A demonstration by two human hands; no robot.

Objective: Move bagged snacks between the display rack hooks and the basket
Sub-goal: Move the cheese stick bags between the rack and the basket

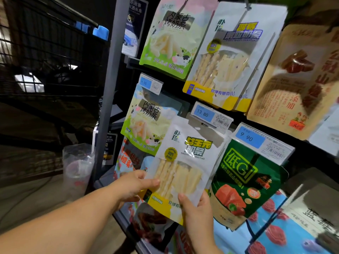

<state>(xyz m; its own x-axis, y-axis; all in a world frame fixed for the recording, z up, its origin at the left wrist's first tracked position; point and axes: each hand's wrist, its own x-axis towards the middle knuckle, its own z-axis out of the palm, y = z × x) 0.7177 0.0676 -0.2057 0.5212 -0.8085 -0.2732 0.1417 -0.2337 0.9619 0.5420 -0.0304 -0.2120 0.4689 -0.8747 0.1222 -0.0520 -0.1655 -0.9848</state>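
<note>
Snack bag (pixel 185 162), white with a yellow base, is held up against the dark display rack (pixel 176 88), just under a blue price tag (pixel 204 113) (13.80). The left hand (pixel 136 184) pinches its lower left edge and the right hand (pixel 197 211) grips its bottom. Beyond the grey post (pixel 108 99), a wire mesh panel (pixel 45 52) stands in the dim room, and a clear plastic bag (pixel 78 165) sits on the floor (pixel 36 198).

One wide-angle view, worn on head, facing forward and slightly down. Close up to rack (pixel 110 88), filling right two-thirds of frame. Left hand (pixel 136 184) and right hand (pixel 197 208) low at centre.
</note>
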